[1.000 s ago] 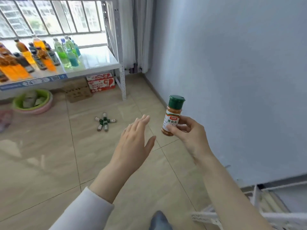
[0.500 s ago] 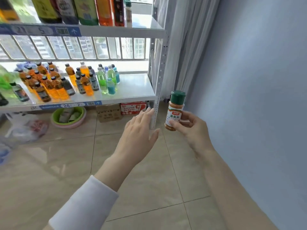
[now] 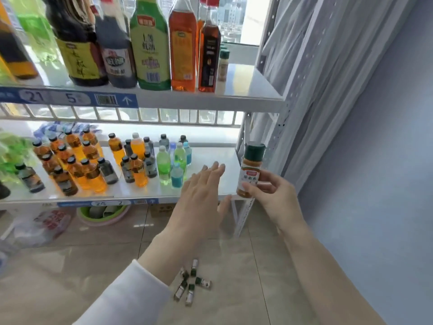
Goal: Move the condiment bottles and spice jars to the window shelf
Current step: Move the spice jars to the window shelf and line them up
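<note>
Nearest, on the floor tiles below the arms, a small heap of green-capped jars (image 3: 191, 283) lay on their sides, not yet shifted. Above them the left hand (image 3: 201, 195) was spread flat with its fingers straight and nothing in it, reaching over the front edge of the lower shelf (image 3: 210, 158). Just to its right, the right hand (image 3: 274, 198) pinched the spice jar (image 3: 250, 170) low on its body between thumb and fingers. The jar stood upright, green cap on top, in front of the rack's right front post (image 3: 240, 216). Beyond, drink bottles (image 3: 138, 165) crowded the left of the lower shelf, leaving bare board at its right end. Higher and further back, the upper shelf (image 3: 248, 87) carried tall condiment bottles (image 3: 150, 48) and one pale jar (image 3: 223, 64), with open board to their right. That open spot lay up and slightly left of the right hand, the nearer hand. The lift would likely have to clear the shelf's front lip and stay inside the post, with the curtain (image 3: 328, 66) close on the right.
</note>
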A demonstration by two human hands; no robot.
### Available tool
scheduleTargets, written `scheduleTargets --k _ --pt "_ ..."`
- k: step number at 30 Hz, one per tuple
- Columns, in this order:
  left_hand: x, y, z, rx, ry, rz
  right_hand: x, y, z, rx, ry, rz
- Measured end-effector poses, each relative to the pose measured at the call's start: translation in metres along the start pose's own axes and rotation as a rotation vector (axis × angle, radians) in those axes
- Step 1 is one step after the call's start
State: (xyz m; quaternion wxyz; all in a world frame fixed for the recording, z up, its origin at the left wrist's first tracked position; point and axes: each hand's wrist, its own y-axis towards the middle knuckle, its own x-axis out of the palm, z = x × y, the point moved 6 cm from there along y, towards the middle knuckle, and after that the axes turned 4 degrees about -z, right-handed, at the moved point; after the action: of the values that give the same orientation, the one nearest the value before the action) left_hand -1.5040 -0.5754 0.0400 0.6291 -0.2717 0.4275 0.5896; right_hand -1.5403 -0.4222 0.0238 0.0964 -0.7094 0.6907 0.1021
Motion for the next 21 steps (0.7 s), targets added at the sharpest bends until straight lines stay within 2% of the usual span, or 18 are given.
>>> scheduleTargets --k 7,12,21 --pt "-0.023 0.116 -0.028 0.019 0.05 0.021 0.007 0.122 -0.031 -0.061 -0.033 0.024" --pt "-0.028 0.196 -0.048 -0.026 0.048 0.1 -0.003 0.222 -0.049 -0.122 -0.051 0.015" --pt "-0.027 0.283 -0.057 -0.138 0.096 0.278 0.007 0.365 -0.074 -0.275 -0.155 -0.132"
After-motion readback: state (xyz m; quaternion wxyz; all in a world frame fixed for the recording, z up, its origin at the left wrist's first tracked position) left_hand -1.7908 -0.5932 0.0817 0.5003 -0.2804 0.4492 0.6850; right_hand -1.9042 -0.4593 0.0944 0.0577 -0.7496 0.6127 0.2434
